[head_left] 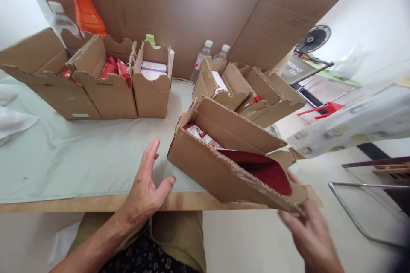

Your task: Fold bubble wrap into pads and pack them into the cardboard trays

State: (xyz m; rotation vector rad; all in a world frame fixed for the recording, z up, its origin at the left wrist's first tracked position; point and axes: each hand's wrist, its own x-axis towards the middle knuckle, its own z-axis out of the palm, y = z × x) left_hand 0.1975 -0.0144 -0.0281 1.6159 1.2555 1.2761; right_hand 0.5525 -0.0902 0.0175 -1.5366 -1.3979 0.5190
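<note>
A long, open-topped cardboard box (205, 166) lies tilted at the table's front edge, its right end jutting past it. Inside are a dark red packet (269, 170) and a white-and-red printed packet (201, 134). My right hand (310, 226) grips the box's right end, thumb on the near side and fingers behind the cardboard. Left of the box, my left hand (149, 187) hovers over the table edge with thumb and fingers apart, touching nothing.
Cardboard boxes (118, 98) with red packets and a white-purple pack stand at the back left. More cardboard boxes (230, 98) lean at the back right. Bottles, including an orange bottle (86, 13), stand before a cardboard panel (188, 8). Pale green cloth (80, 158) covers the table.
</note>
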